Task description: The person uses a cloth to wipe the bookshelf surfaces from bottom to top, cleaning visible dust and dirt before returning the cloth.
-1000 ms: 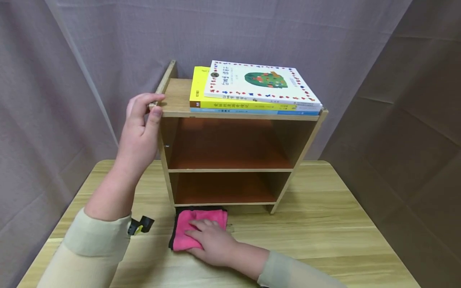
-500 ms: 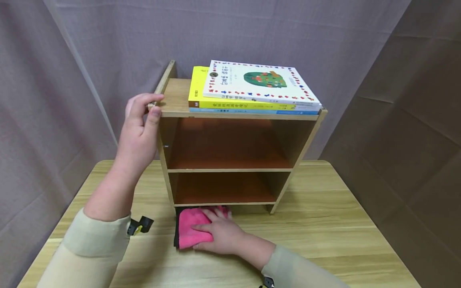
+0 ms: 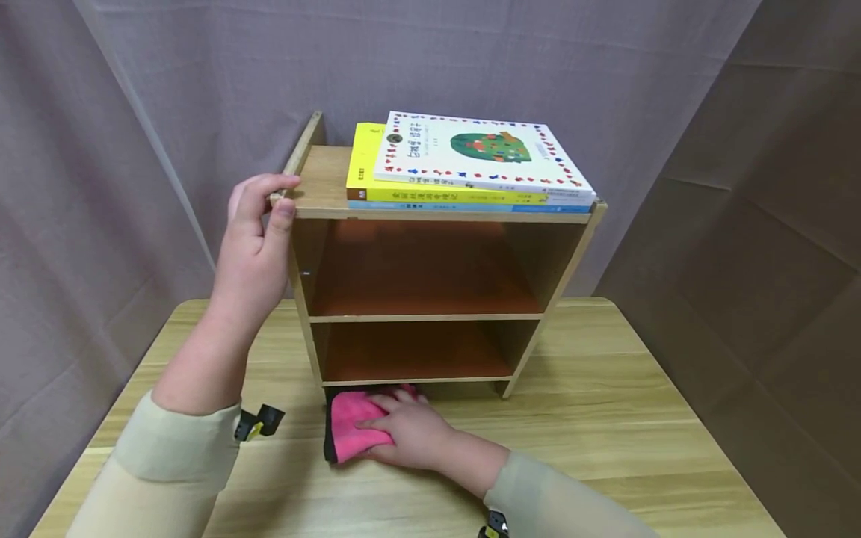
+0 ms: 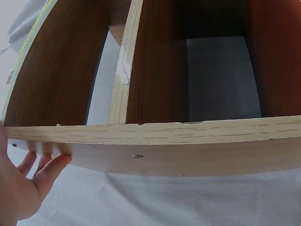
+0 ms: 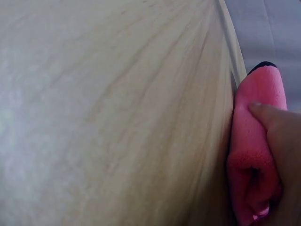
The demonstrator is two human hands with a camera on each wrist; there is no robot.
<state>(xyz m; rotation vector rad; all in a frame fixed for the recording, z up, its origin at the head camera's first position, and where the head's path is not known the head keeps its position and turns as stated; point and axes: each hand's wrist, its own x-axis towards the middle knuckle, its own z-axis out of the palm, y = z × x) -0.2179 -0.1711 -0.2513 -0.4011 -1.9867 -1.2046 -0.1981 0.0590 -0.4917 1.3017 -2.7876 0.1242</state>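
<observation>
A small wooden bookshelf [image 3: 430, 317] stands upright on the table, its front facing me. In the head view, my left hand [image 3: 254, 239] grips its upper left corner, thumb at the front edge and index finger over the top. The left wrist view shows the fingertips [image 4: 59, 162] against the side panel [image 4: 197, 155]. My right hand [image 3: 410, 432] holds a pink cloth [image 3: 353, 426] with a dark border, low at the shelf's left foot. Seen from the right wrist, the cloth is folded over, a digit pressing into it. The far part of the cloth is hidden beneath the bottom board.
Several stacked books [image 3: 471, 168] lie on the shelf's top board, a white-covered one uppermost, yellow and blue below. The light wooden table [image 3: 619, 448] has rounded back corners. Grey curtains [image 3: 484, 60] hang behind and beside it.
My right hand has slid slightly forward with the cloth, which has bunched under the fingers and reaches further beneath the bottom board. My left hand keeps its hold on the shelf corner.
</observation>
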